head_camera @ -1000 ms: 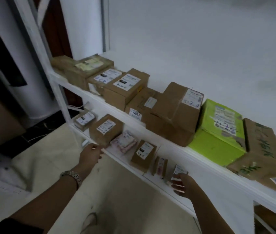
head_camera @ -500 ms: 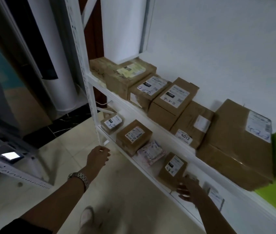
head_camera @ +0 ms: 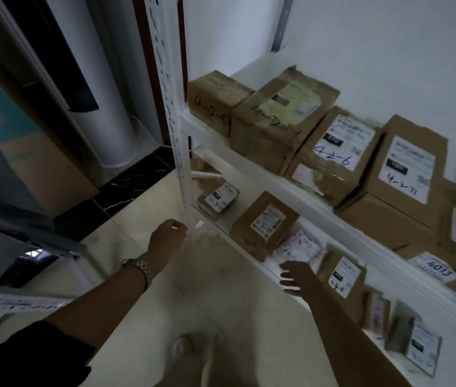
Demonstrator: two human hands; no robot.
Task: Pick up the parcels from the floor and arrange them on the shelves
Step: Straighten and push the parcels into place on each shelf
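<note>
In the head view, your left hand (head_camera: 168,236) sits just left of centre, close to the foot of the white perforated upright (head_camera: 175,129) of the shelving. Its fingers are curled in. A small pale glint shows at the knuckles, and you cannot tell whether they pinch anything. A metal wristwatch (head_camera: 140,270) is on that wrist.

Your right hand (head_camera: 295,277) is lower right of centre, at the front edge of the lower shelf (head_camera: 245,251). Its fingers are straight and spread and hold nothing. It lies just in front of a pale plastic-wrapped parcel (head_camera: 299,247).

That parcel lies on the lower shelf between a brown labelled box (head_camera: 265,223) to its upper left and a box standing on end (head_camera: 344,275) to its right. A smaller box (head_camera: 218,199) sits near the upright. Thin parcels (head_camera: 376,311) stand on edge toward the lower right corner.

The upper shelf (head_camera: 277,177) runs from centre to the right edge and carries a tight row of brown cartons. One marked 4-2-6 (head_camera: 335,152) touches one marked 4-2-71 (head_camera: 405,177). The pale tiled floor (head_camera: 221,303) fills the bottom middle.
</note>
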